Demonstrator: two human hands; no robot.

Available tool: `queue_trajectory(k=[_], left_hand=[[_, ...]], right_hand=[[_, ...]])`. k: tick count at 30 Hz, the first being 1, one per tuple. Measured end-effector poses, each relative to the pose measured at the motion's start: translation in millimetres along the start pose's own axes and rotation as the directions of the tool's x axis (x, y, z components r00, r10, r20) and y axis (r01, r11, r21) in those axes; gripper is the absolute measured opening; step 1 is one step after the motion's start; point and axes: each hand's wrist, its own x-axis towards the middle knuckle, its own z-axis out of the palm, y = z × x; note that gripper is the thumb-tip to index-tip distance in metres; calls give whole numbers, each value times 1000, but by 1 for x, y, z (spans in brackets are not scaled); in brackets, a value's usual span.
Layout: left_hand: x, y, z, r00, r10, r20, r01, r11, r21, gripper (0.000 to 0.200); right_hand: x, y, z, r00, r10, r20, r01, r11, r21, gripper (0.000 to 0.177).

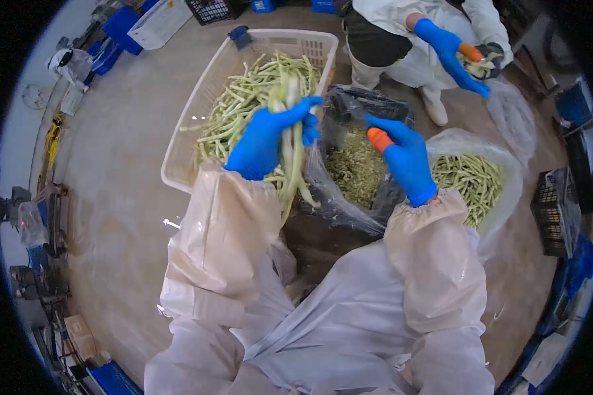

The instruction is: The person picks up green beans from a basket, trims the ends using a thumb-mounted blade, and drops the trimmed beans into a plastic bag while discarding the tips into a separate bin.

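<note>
My left hand point(260, 141), in a blue glove, is closed around a bunch of long pale green beans point(288, 141). It holds them over the near right side of a white plastic basket point(178, 148) heaped with more beans point(244, 92). My right hand point(402, 155), gloved in blue with an orange cover on the thumb, has its fingers stretched out and apart. Nothing shows in it. Beneath and beside it stands a dark crate lined with clear plastic point(323, 161), holding small greenish trimmings point(356, 164).
Right of the crate, a clear plastic bag point(507, 178) holds cut beans point(471, 184). Another person point(435, 39) in white works at the upper right, blue-gloved, with an orange finger cover. A black crate point(555, 210) stands far right; a white bin point(158, 25) is at the back.
</note>
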Motion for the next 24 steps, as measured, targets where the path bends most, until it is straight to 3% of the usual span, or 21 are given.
queue_trajectory(k=[4,7,10,13,16,19,22,24], left_hand=[[1,-27,25,962,-223,158,209,973,98,38],[1,-40,36,925,-304,228,283,952,119,38],[-2,-39,45,917,-305,256,280,951,130,38],[-3,-37,50,928,-313,201,282,945,166,38],[2,-44,40,961,-251,118,208,933,293,39],[2,-49,39,993,-116,-23,114,893,435,36],[8,-55,28,999,36,-14,-20,781,624,32],[9,-53,24,1000,-18,-12,21,734,679,33]], right_hand=[[-1,-20,-7,991,110,74,-123,971,203,27],[0,-18,-9,997,-4,75,-15,966,257,28],[-2,-20,-11,987,-83,140,54,978,201,26],[-3,-19,-15,984,-63,164,38,987,154,23],[-1,-21,-18,982,7,190,-31,992,126,20],[-2,-16,-14,985,-91,150,99,994,-51,19],[-3,-7,-9,949,-274,154,304,926,-223,21],[-2,-6,-10,927,-321,194,365,891,-271,20]])
